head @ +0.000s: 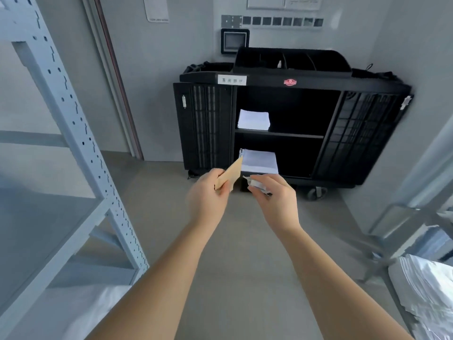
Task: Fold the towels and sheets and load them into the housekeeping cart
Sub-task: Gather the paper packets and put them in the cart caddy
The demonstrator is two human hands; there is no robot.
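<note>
Hands (208, 195) holding paper, cart (318, 82) shelving towels (253, 120)

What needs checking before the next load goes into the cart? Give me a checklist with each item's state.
1. Cart doors open: ok. The housekeeping cart shows both shelves exposed.
2. Upper shelf space: ok. One folded white stack sits at its left; the rest looks bare.
3. Lower shelf space: ok. One folded white stack at the left, room to its right.
4. Hands free for linen: not ok. The left hand holds a tan paper piece; the right hand holds a small white item.
5. More linen within reach: ok. A white pile lies at the lower right.
6. That pile folded: cannot tell.
</note>
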